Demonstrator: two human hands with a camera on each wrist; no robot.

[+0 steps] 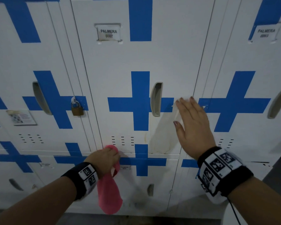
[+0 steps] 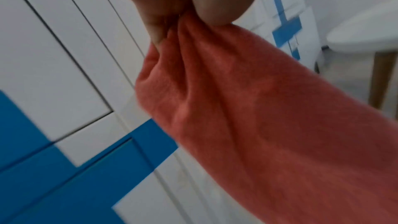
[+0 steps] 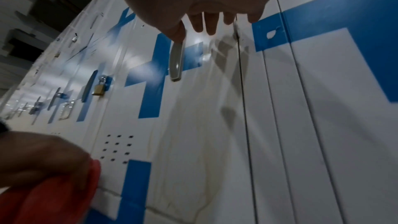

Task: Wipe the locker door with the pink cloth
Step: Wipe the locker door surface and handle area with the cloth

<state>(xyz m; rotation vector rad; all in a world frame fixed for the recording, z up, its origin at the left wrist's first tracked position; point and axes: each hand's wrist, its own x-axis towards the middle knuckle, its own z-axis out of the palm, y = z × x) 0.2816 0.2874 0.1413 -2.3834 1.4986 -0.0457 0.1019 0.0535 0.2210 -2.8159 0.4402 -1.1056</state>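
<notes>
**Kid:** Cloth first! Where is the pink cloth (image 1: 109, 194)?

**Helper:** Low in the middle of the head picture. The left hand (image 1: 104, 159) is curled tight round its top. Most of it hangs down loose. It sits at the bottom edge of the locker door (image 1: 125, 62).

**Kid:** And the right hand (image 1: 191, 124)?

**Helper:** Flat and open on the door, right of the handle (image 1: 156, 99). It holds nothing.

**Kid:** What could go wrong?

**Helper:** I think the loose end could flap and miss the yellow stain (image 1: 159, 140). The bunched-up cloth only cleans a small spot. The cloth could also snag on the handle.
</notes>
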